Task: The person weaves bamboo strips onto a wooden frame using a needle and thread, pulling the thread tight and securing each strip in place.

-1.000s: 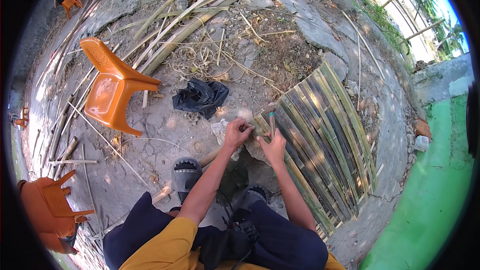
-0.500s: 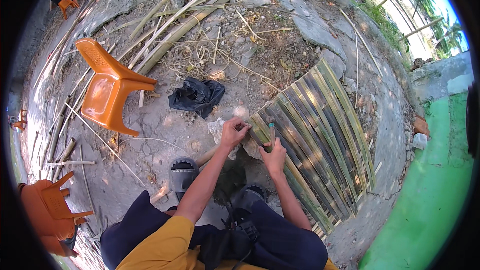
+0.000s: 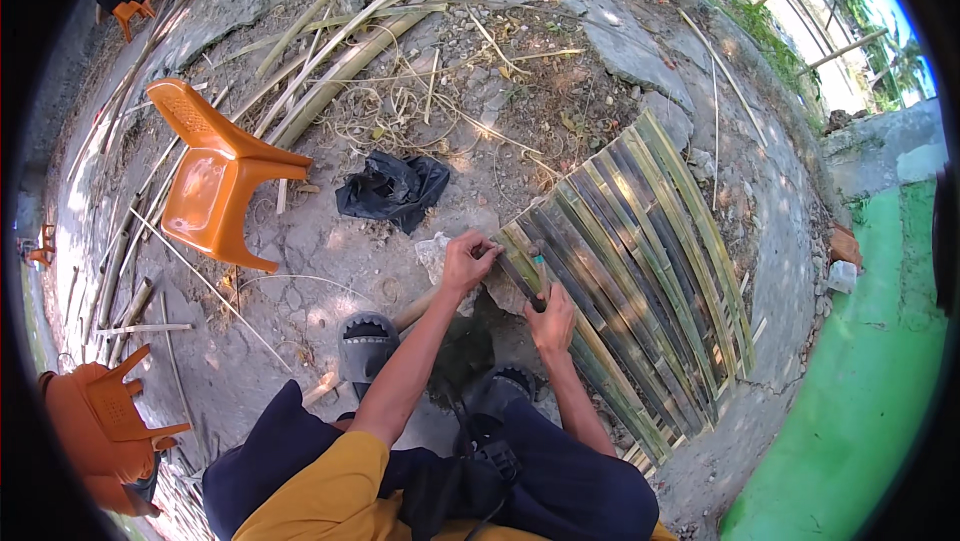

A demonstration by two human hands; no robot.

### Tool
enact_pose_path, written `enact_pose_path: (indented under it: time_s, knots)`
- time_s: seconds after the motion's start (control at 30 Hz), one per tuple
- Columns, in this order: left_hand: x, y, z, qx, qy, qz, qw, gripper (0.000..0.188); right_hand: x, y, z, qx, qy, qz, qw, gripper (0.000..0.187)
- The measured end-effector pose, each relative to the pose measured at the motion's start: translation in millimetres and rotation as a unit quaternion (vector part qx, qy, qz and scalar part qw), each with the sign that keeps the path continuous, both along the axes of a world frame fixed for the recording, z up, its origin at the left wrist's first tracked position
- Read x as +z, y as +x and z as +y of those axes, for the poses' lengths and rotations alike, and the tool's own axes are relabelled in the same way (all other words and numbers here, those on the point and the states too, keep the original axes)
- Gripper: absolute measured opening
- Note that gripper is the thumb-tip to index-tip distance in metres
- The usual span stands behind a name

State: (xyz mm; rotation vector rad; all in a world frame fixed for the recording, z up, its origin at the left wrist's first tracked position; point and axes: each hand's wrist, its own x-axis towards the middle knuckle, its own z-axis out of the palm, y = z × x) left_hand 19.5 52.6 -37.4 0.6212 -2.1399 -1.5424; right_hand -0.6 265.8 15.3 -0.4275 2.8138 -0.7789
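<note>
A panel of split bamboo slats point(image 3: 640, 271), green, brown and dark, lies fanned out on the ground to my right. At its near left corner, my left hand point(image 3: 468, 261) has thumb and fingertips pinched together; whatever is between them is too small to make out. Closed around the handle of a hammer point(image 3: 539, 269) with a teal band below its head, my right hand point(image 3: 551, 321) is at the panel's left edge. The hammer head is small and partly blurred against the slats. Beneath the panel's corner is a pale stone point(image 3: 431, 257).
An orange plastic chair point(image 3: 205, 201) stands at left, another orange chair point(image 3: 108, 406) lower left. A black plastic bag point(image 3: 392, 191) lies ahead, with bamboo poles point(image 3: 350, 66) behind. A green wall point(image 3: 840, 361) is at right. My sandalled foot point(image 3: 366, 346) is near the left forearm.
The hammer has tilted slightly leftward, toward the panel's corner, and my right hand has shifted a little nearer to me. My left hand keeps its pinch almost in place.
</note>
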Motion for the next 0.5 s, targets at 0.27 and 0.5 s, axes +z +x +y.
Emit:
enact_pose_path:
  time_s: [0.27, 0.5]
  knots:
    - [2, 0, 1, 0.005, 0.009, -0.007, 1.000, 0.017, -5, -1, 2, -0.011, -0.010, -0.006, 1.000, 0.042]
    - [1, 0, 1, 0.004, -0.003, -0.004, 1.000, 0.017, 6, -1, -10, 0.029, -0.083, 0.062, 0.994, 0.040]
